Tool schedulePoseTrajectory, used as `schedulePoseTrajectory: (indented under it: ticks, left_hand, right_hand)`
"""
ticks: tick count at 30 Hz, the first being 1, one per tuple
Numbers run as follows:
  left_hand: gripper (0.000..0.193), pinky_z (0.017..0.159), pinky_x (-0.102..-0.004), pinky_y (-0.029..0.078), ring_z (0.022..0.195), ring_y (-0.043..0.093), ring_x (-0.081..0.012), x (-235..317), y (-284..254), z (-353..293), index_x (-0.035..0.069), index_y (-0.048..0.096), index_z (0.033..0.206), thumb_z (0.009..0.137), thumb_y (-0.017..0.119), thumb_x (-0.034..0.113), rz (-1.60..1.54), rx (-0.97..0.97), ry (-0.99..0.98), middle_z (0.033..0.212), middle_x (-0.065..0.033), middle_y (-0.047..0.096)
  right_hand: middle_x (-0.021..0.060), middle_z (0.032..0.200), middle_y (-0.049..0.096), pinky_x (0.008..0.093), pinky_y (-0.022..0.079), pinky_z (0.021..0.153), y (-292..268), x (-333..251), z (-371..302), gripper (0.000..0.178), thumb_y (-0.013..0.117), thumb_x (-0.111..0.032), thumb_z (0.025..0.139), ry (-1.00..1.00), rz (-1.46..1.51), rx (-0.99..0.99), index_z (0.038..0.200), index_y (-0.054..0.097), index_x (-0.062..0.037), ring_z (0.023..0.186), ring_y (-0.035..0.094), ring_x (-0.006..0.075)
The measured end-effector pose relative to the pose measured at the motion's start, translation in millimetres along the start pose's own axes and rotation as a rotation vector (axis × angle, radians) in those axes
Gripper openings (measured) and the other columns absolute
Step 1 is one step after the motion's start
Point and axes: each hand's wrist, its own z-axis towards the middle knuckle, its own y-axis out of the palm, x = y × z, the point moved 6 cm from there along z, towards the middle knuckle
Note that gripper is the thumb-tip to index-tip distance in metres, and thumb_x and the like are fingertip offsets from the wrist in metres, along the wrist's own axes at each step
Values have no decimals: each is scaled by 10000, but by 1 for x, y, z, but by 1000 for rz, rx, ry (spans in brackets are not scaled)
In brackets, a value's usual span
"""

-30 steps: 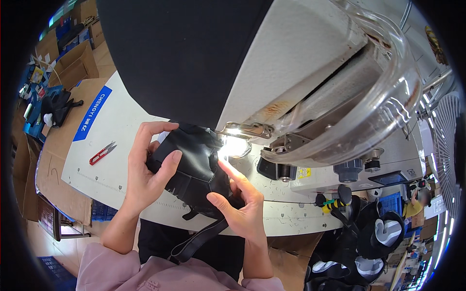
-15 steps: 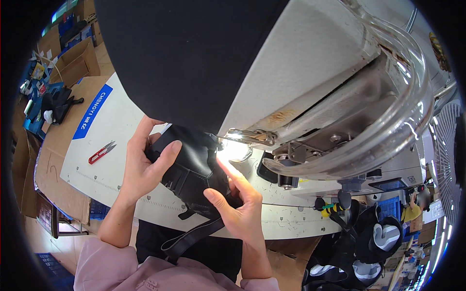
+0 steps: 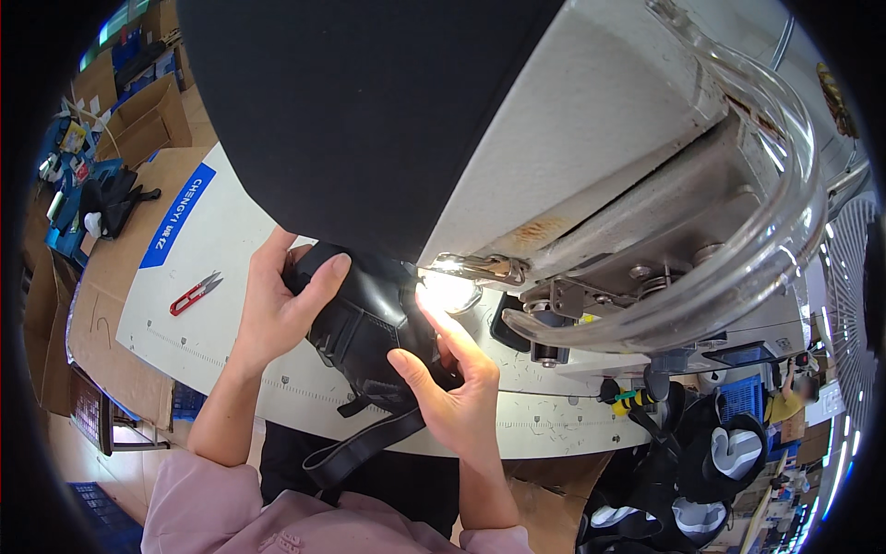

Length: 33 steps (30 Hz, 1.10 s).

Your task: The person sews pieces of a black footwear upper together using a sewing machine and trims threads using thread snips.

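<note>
- The black bag [image 3: 374,305] sits by the counter's [image 3: 591,434] front edge, against the working end of the sewing machine [image 3: 572,120].
- The left hand's [image 3: 281,309] fingers are bent round the bag's left side, gripping it, thumb on top; some tips are hidden.
- The right hand [image 3: 459,392] has thumb and forefinger spread along the bag's right side; hidden fingers mean I cannot tell whether they close on it.
- The right forefinger points close to the glaring lamp [image 3: 452,292]; if the needle is there, a slip could prick it.
- The strap [image 3: 369,451] loops past the front edge; a snag could tug the bag askew.
- Stiff, bulky folds might shift and bend a seam.
- The bag looks smooth, faintly glossy and boxy; the strap, flat; the guard [image 3: 803,185], clear curved tubing; the red-handled snips [image 3: 195,294], slim metal, near the left edge.
</note>
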Motion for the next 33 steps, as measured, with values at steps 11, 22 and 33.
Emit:
schedulePoseTrajectory:
  ticks: [11, 22, 33]
  left_hand:
    - [210, 701, -222, 474, 782, 597, -87, -3, 0, 4, -28, 590, 1039, 867, 633, 85, 0, 30, 76, 911, -55, 661]
    - [186, 697, -246, 464, 757, 589, -101, -14, -2, 19, -29, 648, 936, 849, 638, 136, 63, 2, -20, 847, -48, 661]
    - [222, 808, -301, 477, 862, 608, -162, -19, -2, 29, -35, 623, 975, 812, 644, 115, 54, 22, -26, 916, -92, 648]
  right_hand:
    - [-47, 705, 447, 173, 321, 569, -2, 12, -2, 458, 809, -87, 751, 15, 39, 113, 1094, 513, -20, 621, 398, 21]
    - [-56, 660, 464, 152, 326, 550, -1, 6, 5, 429, 808, -92, 752, -91, -81, 184, 1076, 543, 4, 578, 405, 7]
    - [-61, 678, 487, 142, 353, 568, -1, 10, 11, 383, 831, -93, 724, -76, 16, 286, 1019, 616, 20, 595, 428, 1]
